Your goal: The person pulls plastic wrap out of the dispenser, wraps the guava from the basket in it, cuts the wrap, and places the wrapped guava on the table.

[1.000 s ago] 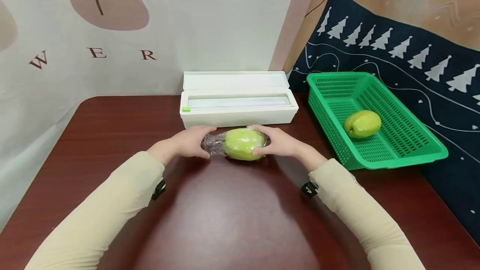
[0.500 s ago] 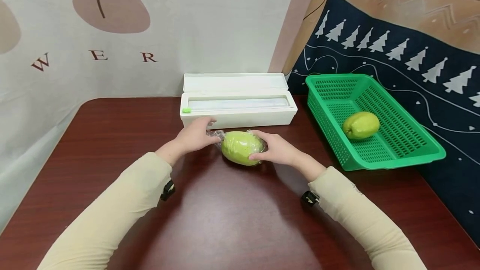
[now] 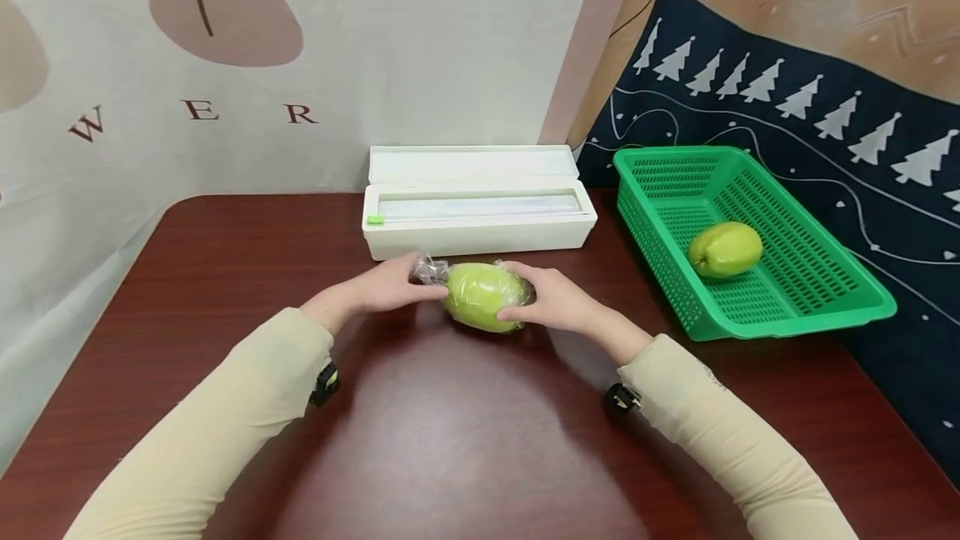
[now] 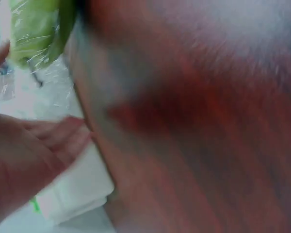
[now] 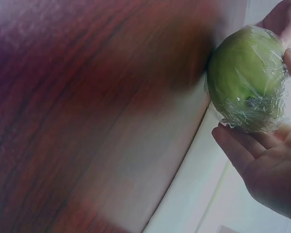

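Note:
A green oval fruit (image 3: pixel 480 297) in clear cling film sits on the dark red table in the head view. My right hand (image 3: pixel 561 300) holds its right end, thumb on the near side and fingers behind. In the right wrist view, bunched film (image 5: pixel 262 109) covers that end beside my fingers (image 5: pixel 240 148). A loose tail of film (image 3: pixel 430 270) sticks out at the fruit's left. My left hand (image 3: pixel 381 283) is there, thumb reaching the fruit's left side. The left wrist view shows its fingers (image 4: pixel 53 138) extended by the film, with the palm open.
Behind the hands stands a white cling film box (image 3: pixel 480 236), lid raised, with a small green slider (image 3: pixel 375 220) at its left. A green plastic basket (image 3: pixel 817 323) at the right holds another yellow-green fruit (image 3: pixel 725 249). A printed cloth (image 3: pixel 450 40) hangs behind the table (image 3: pixel 480 448).
The film tail at the left has become shorter and bunched. My left hand moved right towards the fruit, then its fingers spread. The fruit shifted slightly nearer, my right hand staying on it.

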Demonstrator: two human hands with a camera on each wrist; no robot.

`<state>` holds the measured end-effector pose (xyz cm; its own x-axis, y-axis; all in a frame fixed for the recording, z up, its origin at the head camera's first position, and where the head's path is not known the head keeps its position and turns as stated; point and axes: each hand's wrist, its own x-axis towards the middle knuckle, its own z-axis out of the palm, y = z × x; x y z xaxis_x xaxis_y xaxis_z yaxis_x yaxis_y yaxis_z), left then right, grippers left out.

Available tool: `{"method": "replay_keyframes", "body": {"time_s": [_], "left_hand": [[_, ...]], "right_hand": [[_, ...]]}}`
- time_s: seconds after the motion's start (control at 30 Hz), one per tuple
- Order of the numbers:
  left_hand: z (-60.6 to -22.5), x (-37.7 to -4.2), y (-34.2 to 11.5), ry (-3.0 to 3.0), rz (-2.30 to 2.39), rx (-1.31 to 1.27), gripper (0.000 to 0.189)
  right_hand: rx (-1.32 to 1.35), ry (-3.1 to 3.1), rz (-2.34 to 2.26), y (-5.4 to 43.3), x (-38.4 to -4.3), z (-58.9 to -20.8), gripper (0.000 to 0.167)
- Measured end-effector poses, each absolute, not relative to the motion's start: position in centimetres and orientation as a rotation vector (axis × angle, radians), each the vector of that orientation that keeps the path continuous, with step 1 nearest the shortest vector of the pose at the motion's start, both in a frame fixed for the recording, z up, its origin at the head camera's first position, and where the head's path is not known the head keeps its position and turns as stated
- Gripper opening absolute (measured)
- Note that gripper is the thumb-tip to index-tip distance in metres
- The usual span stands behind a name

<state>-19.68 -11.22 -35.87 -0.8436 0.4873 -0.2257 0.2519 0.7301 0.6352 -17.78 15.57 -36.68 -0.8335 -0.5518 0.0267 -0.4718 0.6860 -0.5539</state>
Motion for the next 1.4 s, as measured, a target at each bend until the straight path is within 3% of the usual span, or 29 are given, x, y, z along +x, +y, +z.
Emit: {"method": "replay_keyframes", "body": {"time_s": [0.17, 0.43, 0.67, 0.9, 1.1, 1.4], "left_hand": [[-37.0, -19.4, -9.6, 2.498, 0.910, 0.736, 0.093], [-37.4, -19.2, -7.2, 2.653, 0.808, 0.801, 0.077], [-36.8, -19.2, -6.6, 2.702, 0.773, 0.835, 0.067], [-36.7, -19.3, -8.4, 2.645, 1.065, 0.763, 0.077], [-37.6, -18.8, -8.8, 2.722, 0.873, 0.942, 0.078], [-38.3, -18.7, -7.9, 2.733, 0.738, 0.957, 0.084]], "right_hand": [[-0.897, 2.725, -0.833, 15.0, -17.6, -36.7, 0.070], [-0.903, 2.738, -0.729, 14.7, -17.6, -36.6, 0.074], [-0.819, 2.774, -0.547, 13.7, -17.6, -36.8, 0.089], [-0.838, 2.706, -0.668, 14.3, -18.3, -36.7, 0.088], [-0.873, 2.796, -0.591, 14.6, -18.4, -37.0, 0.102], [-0.997, 2.875, -0.455, 14.6, -18.3, -37.5, 0.096]]}}
